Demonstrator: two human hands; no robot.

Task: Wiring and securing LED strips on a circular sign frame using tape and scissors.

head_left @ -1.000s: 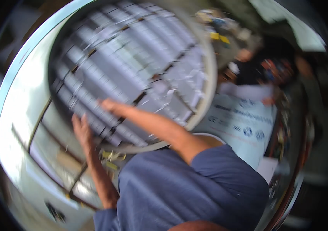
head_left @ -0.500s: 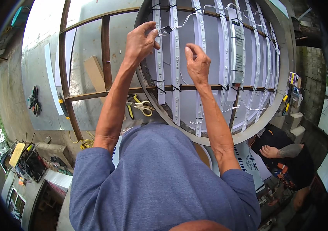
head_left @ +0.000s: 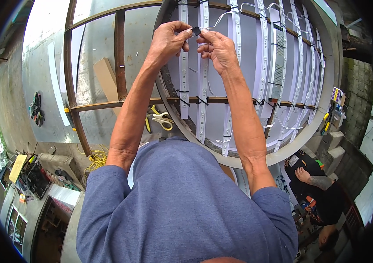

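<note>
Blk piece (head_left: 196,31) is looking small, dark & roughly squarish. Round grey frame (head_left: 282,152) is holding wht LED strips (head_left: 202,83), loose wht wire (head_left: 223,16) & a perforated metal box (head_left: 277,65). Blk piece is hanging over the frame's upper L part, btwn L hand (head_left: 169,41) & R hand (head_left: 221,49); both hands are pinching it w/ thumb & fingertips, other fingers curling in

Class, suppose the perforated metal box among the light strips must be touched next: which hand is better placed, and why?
Probably the right hand: it lies nearer the metal box. The left hand is farther off, toward the left side of the round frame. Both appear to hold the small black piece.
</note>
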